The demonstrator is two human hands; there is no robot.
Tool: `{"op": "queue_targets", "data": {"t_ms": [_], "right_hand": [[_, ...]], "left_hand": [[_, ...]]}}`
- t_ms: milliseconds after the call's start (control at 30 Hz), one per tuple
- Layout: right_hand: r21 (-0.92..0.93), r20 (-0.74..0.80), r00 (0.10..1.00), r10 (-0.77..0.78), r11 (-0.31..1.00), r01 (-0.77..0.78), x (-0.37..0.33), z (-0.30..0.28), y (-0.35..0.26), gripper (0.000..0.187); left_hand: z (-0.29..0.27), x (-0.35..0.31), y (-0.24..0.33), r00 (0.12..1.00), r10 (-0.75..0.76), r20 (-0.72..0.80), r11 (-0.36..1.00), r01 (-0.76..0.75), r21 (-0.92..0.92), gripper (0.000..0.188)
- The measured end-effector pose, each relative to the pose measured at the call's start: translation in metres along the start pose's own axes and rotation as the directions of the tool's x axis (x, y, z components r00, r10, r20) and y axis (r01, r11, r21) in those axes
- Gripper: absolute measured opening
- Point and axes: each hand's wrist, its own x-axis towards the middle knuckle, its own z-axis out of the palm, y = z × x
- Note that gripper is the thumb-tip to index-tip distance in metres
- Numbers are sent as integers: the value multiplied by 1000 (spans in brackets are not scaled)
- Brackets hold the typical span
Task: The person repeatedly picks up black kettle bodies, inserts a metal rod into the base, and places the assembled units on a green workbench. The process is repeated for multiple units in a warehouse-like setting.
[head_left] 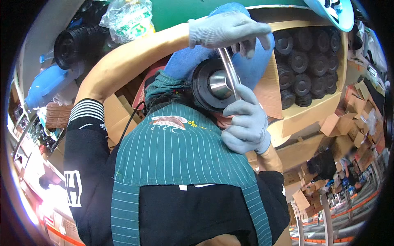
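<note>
Head view: centre, metal bar [229, 67] over black disc [198, 88]. Right hand [247, 124], just right of centre, curled round bar's lower end; left hand [230, 32], upper centre, half-curled over top end, grip unclear. Step seems bar-work at disc; next move likely needs steady hold.

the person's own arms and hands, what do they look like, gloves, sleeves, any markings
The left hand and right hand each wear a light grey knitted fabric glove. Both forearms are bare below black fabric sleeves. The left sleeve has white stripes around its cuff and a white outlined marking higher up.
</note>
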Motion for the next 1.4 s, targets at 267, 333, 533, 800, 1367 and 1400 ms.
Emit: {"op": "queue_targets", "data": {"t_ms": [267,333,533,800,1367,1400], "right_hand": [[-91,510,860,-18,993,74,51,0,-12,18],[-47,597,802,8,999,25,63,6,-15,21],[-87,774,621,124,992,-89,121,37,-1,23],[177,281,925,256,933,-313,102,17,-4,22],[934,-151,715,683,-137,329,90,23,64,103],[943,-156,731,664,-120,311,91,25,63,105]], "left_hand": [[8,41,-16,983,137,119,991,-136,-16,65],[11,45,-18,968,142,206,989,-130,-70,66],[32,78,-17,868,259,423,953,-157,-261,58],[43,88,-28,867,468,171,883,-468,-43,47],[9,-91,159,986,-63,152,360,-120,925,21],[33,-86,160,987,-145,74,324,-23,946,32]]}}
